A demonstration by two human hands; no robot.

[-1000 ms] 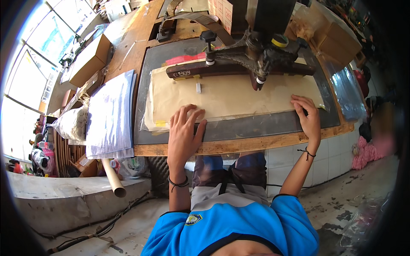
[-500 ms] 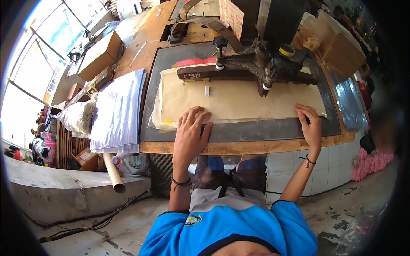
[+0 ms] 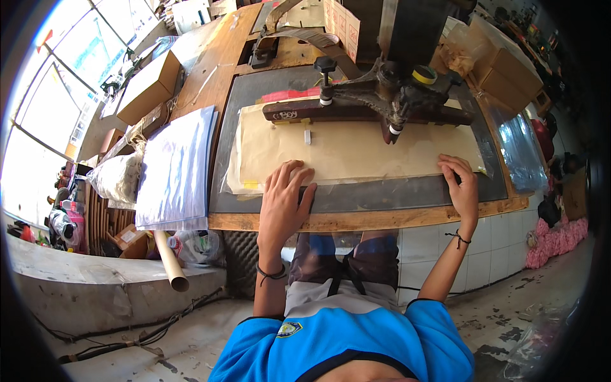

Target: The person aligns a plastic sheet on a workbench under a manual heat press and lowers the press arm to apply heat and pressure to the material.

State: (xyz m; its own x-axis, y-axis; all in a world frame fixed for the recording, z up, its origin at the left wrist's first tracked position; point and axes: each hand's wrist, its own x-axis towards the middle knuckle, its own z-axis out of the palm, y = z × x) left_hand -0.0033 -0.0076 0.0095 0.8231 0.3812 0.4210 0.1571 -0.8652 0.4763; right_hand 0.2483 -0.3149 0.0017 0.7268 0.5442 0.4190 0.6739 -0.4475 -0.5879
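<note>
My left hand (image 3: 284, 195) lies over the front edge of a long tan sheet (image 3: 363, 156), fingers apart and slightly bent. At the sheet's right end my right hand (image 3: 461, 184) touches its surface with the fingertips, the thumb held away. Neither hand grips anything. Clear film shows around the sheet's borders, and both lie on a dark grey bed plate (image 3: 407, 195). Across the back of the sheet runs a dark press bar (image 3: 356, 113) on a metal bracket (image 3: 394, 89) with black knobs. A small white piece (image 3: 308, 137) sits in front of the bar.
A stack of clear plastic sheets (image 3: 175, 169) overhangs the table at left. Cardboard boxes stand at left (image 3: 148, 89) and right (image 3: 506, 70). Folded clear film (image 3: 522, 149) hangs by the right edge. A cardboard tube (image 3: 170, 261) sticks out below the table. The press column (image 3: 417, 32) rises behind.
Both hands hold nearly the same places on the sheet. The view has shifted very slightly; at the far right a brown shape now shows where it was blurred and dark.
</note>
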